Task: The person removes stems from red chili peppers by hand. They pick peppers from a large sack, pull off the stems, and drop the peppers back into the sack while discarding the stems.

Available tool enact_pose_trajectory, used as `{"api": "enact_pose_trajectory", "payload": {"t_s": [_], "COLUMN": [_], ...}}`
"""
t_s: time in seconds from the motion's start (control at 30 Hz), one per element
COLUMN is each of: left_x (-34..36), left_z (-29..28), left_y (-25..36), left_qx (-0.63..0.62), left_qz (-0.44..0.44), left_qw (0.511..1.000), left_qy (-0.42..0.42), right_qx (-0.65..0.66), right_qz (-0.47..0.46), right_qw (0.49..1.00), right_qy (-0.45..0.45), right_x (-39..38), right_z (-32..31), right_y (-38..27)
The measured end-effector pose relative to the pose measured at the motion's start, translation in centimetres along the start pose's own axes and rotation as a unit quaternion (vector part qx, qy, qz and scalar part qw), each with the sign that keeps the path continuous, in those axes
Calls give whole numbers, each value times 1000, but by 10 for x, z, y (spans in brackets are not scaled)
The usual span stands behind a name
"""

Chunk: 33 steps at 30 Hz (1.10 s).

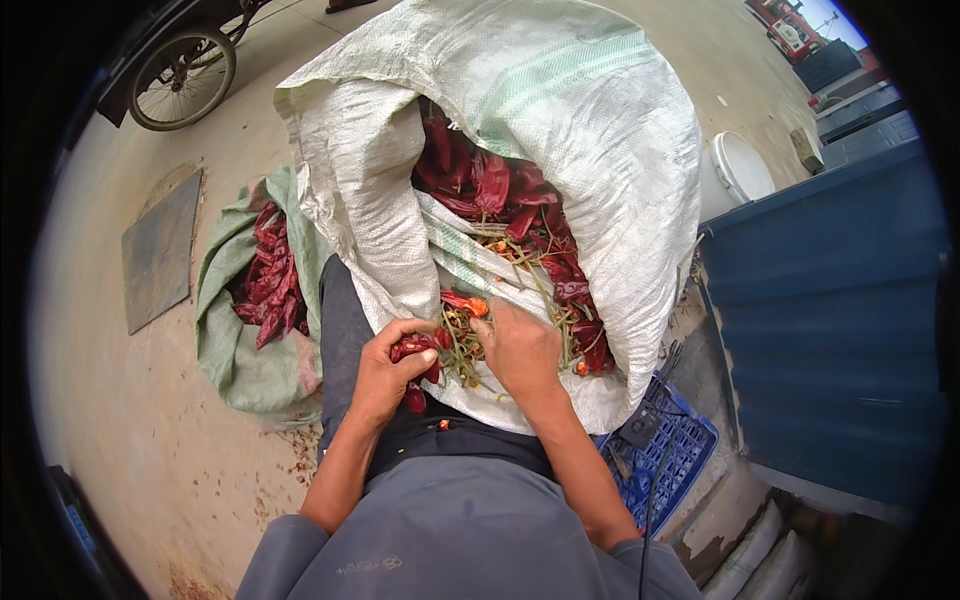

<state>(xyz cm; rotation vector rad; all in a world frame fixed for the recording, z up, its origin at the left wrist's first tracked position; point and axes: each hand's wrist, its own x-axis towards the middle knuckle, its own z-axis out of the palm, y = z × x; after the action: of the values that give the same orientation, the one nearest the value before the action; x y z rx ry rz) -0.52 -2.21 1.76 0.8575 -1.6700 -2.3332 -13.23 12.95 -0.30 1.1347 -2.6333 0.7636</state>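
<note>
My left hand (pixel 385 372) is closed round several dark red dried chili peppers (pixel 412 348), one hanging below the fingers. Close beside it, my right hand (pixel 520 350) has curled fingers at a red-orange dried chili (pixel 462 303); its fingertips are partly hidden. Both hands are over the mouth of a large white woven sack (pixel 620 200) lying across my lap. Inside the sack, wrinkled red chilies (pixel 490 185) fill the far part. Thin dry stems with orange bits (pixel 460 350) lie on the sack cloth between and below the hands.
On the left, a green woven sack (pixel 225 265) holds more red chilies, near a flat dark board (pixel 165 250). A blue plastic crate (pixel 665 460) stands at right, beside a blue metal panel (pixel 830 320). Farther off are a white bucket (pixel 742 168) and a cart wheel (pixel 183 80).
</note>
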Motion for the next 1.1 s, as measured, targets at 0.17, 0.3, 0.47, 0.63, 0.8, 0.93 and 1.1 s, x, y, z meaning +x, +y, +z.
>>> {"api": "enact_pose_trajectory", "payload": {"t_s": [0.17,0.3,0.47,0.63,0.8,0.93,1.1], "left_x": [2,2,0,2,-2,-10,-12], "left_z": [1,-6,3,17,21,19,23], "left_y": [-3,-2,1,6,6,14,23], "left_qx": [-11,6,157,349,361,347,425], "left_qz": [0,-4,115,322,337,326,366], "left_qw": [1000,1000,981,875,865,876,825], "left_qy": [13,26,4,-94,-91,-75,-63], "right_qx": [-52,112,512,623,643,486,308], "right_qz": [-12,99,323,428,399,177,94], "right_qw": [996,987,784,617,619,851,941], "right_qy": [-78,-59,-140,-218,-210,-89,-106], "right_x": [9,6,-9,-14,-14,-25,-22], "right_z": [20,-2,-22,-41,-50,-36,-76], "right_y": [6,3,8,4,-12,-13,-31]}}
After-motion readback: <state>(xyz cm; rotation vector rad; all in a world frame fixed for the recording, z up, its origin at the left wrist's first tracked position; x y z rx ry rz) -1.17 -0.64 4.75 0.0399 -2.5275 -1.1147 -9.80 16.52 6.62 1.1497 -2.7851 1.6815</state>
